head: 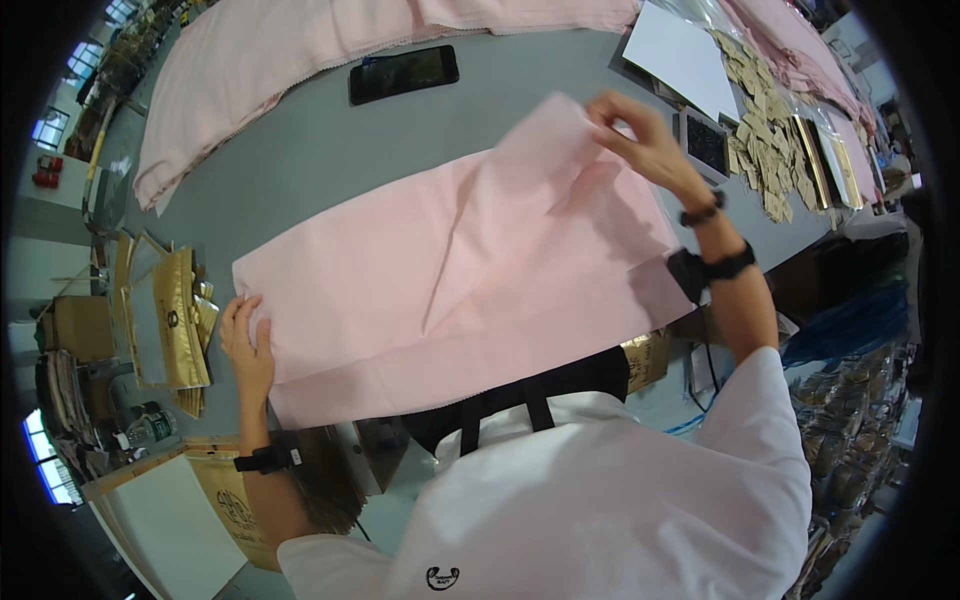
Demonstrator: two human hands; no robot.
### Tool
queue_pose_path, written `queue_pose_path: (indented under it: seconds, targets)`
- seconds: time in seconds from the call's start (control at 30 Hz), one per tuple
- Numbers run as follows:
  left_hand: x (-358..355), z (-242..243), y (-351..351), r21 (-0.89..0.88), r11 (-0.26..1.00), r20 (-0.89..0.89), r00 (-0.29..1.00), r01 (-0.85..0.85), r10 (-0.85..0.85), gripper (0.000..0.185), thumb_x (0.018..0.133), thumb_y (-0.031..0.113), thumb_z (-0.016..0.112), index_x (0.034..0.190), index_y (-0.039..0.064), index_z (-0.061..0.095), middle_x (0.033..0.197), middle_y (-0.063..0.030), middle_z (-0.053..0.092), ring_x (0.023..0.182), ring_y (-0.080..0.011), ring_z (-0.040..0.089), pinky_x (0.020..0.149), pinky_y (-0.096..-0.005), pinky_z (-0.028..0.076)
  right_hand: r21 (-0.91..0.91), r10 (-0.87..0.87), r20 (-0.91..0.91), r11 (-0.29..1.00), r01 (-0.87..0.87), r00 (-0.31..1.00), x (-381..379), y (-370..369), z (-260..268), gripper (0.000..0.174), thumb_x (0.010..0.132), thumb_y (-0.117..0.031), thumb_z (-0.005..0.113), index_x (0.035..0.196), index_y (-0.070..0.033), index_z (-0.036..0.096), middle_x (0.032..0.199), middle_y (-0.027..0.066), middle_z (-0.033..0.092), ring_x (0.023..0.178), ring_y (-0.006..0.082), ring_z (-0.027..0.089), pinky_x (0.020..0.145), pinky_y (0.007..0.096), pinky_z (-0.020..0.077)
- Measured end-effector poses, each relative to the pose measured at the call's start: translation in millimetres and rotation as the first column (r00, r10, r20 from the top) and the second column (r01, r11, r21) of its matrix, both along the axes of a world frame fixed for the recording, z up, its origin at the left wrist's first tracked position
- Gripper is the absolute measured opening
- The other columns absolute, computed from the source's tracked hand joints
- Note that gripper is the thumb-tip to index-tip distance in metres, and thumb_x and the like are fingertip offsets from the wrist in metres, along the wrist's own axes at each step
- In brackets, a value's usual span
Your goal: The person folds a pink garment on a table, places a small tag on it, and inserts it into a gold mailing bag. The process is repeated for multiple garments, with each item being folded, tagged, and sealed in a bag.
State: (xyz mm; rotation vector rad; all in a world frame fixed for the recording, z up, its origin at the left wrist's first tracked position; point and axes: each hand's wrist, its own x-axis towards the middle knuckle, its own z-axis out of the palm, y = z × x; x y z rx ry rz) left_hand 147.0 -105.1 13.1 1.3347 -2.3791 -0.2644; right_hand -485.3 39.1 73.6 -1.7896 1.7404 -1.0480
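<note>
A long piece of pink fabric (390, 277) lies across the grey table in front of me, its near edge hanging towards my body. My right hand (637, 139) pinches the far right corner between thumb and fingers and lifts it, so that a raised fold runs diagonally down the cloth. At the left end, my left hand (249, 349) rests against the fabric's side edge, fingers on or just under the border; whether it grips the cloth cannot be made out.
Beyond the cloth lie a black smartphone (405, 74) and more pink fabric (247, 60). Gold packaging bags (174, 319) are stacked left. At the right are a white sheet (681, 56), a small box of dark pieces (705, 145) and many tan tags (772, 146).
</note>
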Motion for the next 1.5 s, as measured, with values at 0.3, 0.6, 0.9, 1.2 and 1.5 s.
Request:
queue_pose_path:
  seconds: [0.3,0.6,0.9,1.2,1.5]
  targets:
    - [3,8,-30,0.348,0.926,-0.264,0.933,-0.147,0.247,0.050,0.098,0.012,0.069,0.147,0.007,0.058,0.133,-0.0092,0.060,0.113,-0.0187,0.056,0.101,-0.0329,0.046,0.324,-0.098,-0.339,0.921,0.214,0.936,-53,78,19,0.021,0.086,-0.003,0.073,0.107,-0.004,0.075,0.103,0.0103,0.070,0.090,0.0209,0.066,0.073,0.0334,0.0529]
    - [-14,2,-95,0.180,0.963,-0.084,0.973,-0.199,0.216,0.032,0.092,0.025,0.080,0.109,0.000,0.069,0.093,-0.0040,0.059,0.080,-0.0144,0.051,0.071,-0.0315,0.046,0.129,-0.146,-0.156,0.977,0.167,0.977,-59,-14,-43,0.031,0.095,-0.030,0.075,0.102,0.000,0.075,0.090,0.0152,0.074,0.082,0.0299,0.071,0.075,0.0416,0.0548]
    - [-79,67,-155,0.018,0.952,-0.460,0.842,-0.307,0.281,0.030,0.099,0.025,0.074,0.110,-0.001,0.064,0.100,-0.0074,0.064,0.093,-0.0167,0.058,0.085,-0.0314,0.048,-0.464,-0.640,-0.237,0.736,0.493,0.731,-65,-96,14,0.026,0.103,-0.030,0.062,0.103,-0.006,0.074,0.082,0.0181,0.071,0.076,0.0377,0.067,0.069,0.0440,0.0519]
    - [11,62,-1,0.065,0.993,-0.750,0.662,0.099,-0.017,0.034,0.105,0.012,0.062,0.136,-0.001,0.057,0.127,-0.0106,0.061,0.117,-0.0196,0.058,0.106,-0.0336,0.044,-0.234,-0.406,-0.123,0.899,0.372,0.905,-2,104,29,0.020,0.105,-0.017,0.059,0.102,-0.001,0.071,0.077,0.0081,0.062,0.070,0.0152,0.058,0.065,0.0302,0.0471]
    - [7,27,93,-0.111,0.976,-0.157,0.973,-0.186,0.168,0.016,0.098,0.007,0.069,0.111,0.000,0.076,0.112,-0.0132,0.072,0.101,-0.0305,0.065,0.091,-0.0381,0.052,-0.080,-0.279,-0.474,0.958,0.275,0.835,21,163,-2,0.011,0.100,-0.009,0.066,0.102,-0.003,0.074,0.116,0.0119,0.073,0.107,0.0339,0.067,0.093,0.0440,0.0523]
